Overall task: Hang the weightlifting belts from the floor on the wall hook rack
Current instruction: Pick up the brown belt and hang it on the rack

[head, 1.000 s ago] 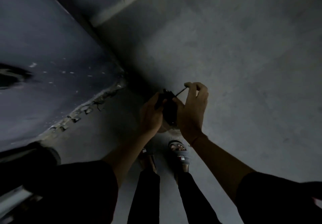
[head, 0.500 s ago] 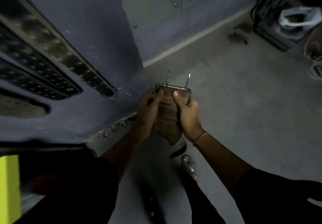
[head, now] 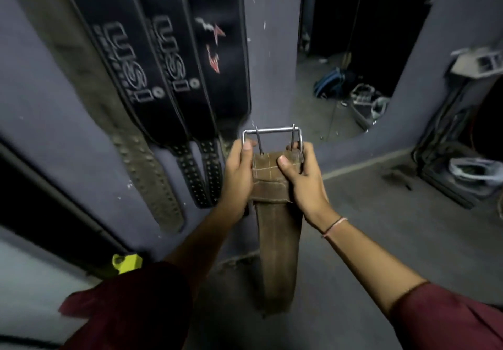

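I hold a brown suede weightlifting belt [head: 276, 243] upright in front of the grey wall, its steel two-prong buckle [head: 272, 135] at the top. My left hand [head: 239, 170] grips the buckle's left side and my right hand [head: 302, 175] grips the right side, thumbs pressed on the stitched end. The strap hangs straight down between my forearms. Several belts hang on the wall [head: 54, 110] to the left: an olive one [head: 141, 164] and black padded ones [head: 168, 58] with white lettering. The hook rack itself is out of view above.
A mirror or opening [head: 348, 77] to the right shows a blue bag [head: 330, 81] and clutter on the floor. A dark box with a plastic bag [head: 473, 173] stands by the right wall. A yellow object [head: 126, 262] sticks out low on the left.
My head has lifted from the floor to the wall, bringing the hung belts into view. Both hands have raised the brown belt, buckle up, closer to the wall.
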The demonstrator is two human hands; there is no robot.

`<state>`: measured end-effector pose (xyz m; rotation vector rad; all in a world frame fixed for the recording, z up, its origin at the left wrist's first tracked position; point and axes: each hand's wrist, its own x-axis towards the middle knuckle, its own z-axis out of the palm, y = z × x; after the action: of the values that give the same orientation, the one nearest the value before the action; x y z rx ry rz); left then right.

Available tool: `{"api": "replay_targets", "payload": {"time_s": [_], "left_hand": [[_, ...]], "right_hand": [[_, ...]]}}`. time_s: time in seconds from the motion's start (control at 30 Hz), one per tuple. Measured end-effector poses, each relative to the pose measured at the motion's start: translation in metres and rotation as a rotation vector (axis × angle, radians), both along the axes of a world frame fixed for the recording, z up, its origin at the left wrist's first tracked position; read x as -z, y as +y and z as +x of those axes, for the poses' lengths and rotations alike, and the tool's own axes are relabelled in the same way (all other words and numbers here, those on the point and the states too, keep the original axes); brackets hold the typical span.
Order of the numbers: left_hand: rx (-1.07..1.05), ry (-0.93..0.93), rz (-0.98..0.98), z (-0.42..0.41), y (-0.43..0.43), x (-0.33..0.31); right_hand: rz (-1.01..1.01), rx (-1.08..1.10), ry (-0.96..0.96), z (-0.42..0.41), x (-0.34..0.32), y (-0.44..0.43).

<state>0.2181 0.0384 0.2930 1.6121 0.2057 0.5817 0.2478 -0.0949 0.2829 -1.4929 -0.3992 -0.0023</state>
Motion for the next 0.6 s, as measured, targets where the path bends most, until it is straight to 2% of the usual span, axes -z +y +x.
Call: {"api": "replay_targets", "payload": {"time_s": [0.2, 0.43, 0.6], "left_hand": [[0.045, -0.121, -0.001, -0.016, 0.015, -0.077], [-0.207, -0.359, 0.091, -0.009, 0.013, -0.16], [-0.329, -0.431, 0.066, 0.002, 0.012, -0.191]], "right_hand": [[0.074, -0.04, -0.157, 0.008, -0.1, 0.023], [0.186, -0.136, -0.232, 0.021, -0.183, 0.048], [0.252, -0.259, -0.191, 0.024, -0.189, 0.053]]}}
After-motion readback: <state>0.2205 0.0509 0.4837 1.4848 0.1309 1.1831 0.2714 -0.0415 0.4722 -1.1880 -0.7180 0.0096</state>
